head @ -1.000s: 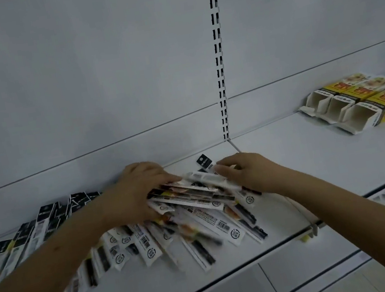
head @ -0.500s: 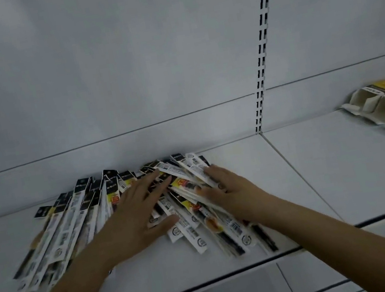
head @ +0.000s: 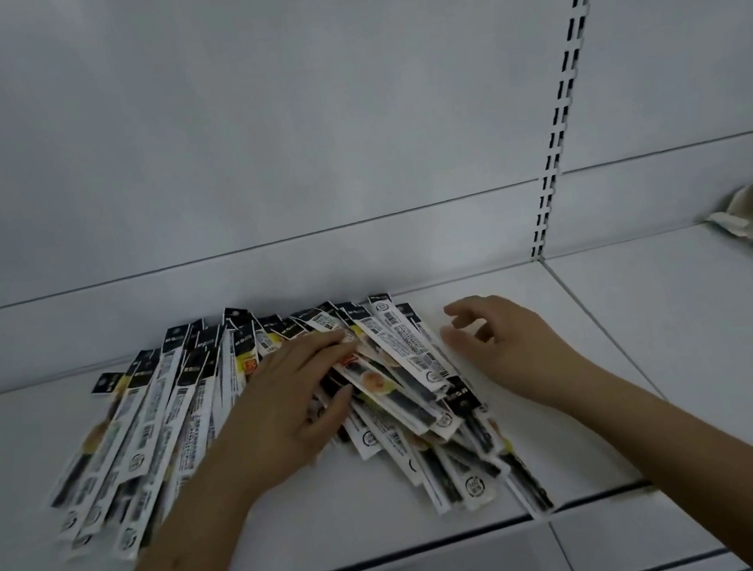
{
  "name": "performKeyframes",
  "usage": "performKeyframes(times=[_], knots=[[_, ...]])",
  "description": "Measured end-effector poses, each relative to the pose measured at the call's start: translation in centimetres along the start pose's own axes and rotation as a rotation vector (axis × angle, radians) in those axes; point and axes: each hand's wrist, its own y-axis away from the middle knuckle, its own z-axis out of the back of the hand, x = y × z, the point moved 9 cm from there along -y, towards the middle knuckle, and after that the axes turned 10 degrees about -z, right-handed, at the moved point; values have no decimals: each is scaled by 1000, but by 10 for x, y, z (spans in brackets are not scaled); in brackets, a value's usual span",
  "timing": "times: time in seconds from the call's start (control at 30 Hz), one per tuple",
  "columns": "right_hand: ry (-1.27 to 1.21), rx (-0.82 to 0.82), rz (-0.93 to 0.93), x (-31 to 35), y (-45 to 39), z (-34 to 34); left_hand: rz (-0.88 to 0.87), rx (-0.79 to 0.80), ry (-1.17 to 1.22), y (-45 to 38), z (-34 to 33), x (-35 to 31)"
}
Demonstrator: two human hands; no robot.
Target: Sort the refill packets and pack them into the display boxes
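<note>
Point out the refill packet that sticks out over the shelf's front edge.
The black-cored refill packet at the pile's right end; its lower tip crosses the shelf edge, the others stop short.

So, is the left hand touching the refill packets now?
Touching. The head view shows the left hand lying flat on the refill packets, fingers spread over them.
</note>
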Motion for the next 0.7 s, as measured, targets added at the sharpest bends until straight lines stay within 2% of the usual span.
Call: performKeyframes(times=[0.17, 0.33, 0.7], knots=[[140, -27, -20, 18, 4, -11, 5, -23, 39, -1, 3, 1], [393, 4, -25, 37, 5, -27, -19, -63, 83, -2, 7, 0], [443, -62, -42, 38, -1, -18, -20, -114, 156, 0, 7, 5]])
